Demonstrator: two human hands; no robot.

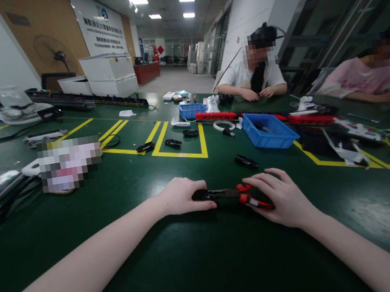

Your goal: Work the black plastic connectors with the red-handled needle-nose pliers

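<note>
Red-handled pliers [253, 201] are in my right hand [280, 196], its fingers around the handles. Their metal jaws point left and meet a small black part [203, 195]. My left hand [182, 196] pinches that black part between thumb and fingers. Both hands are just above the green table, near the middle of the view. Another black part [246, 161] lies beyond my right hand. Farther off, more small black parts [173, 142] lie on and around the yellow tape outlines.
Blue bins [270, 131] and red strips [218, 115] stand behind my hands on the green table [163, 269]. A phone-like object [71, 164] and cables lie at left. Two people [252, 73] sit across at the right. White boxes [109, 73] stand at the back.
</note>
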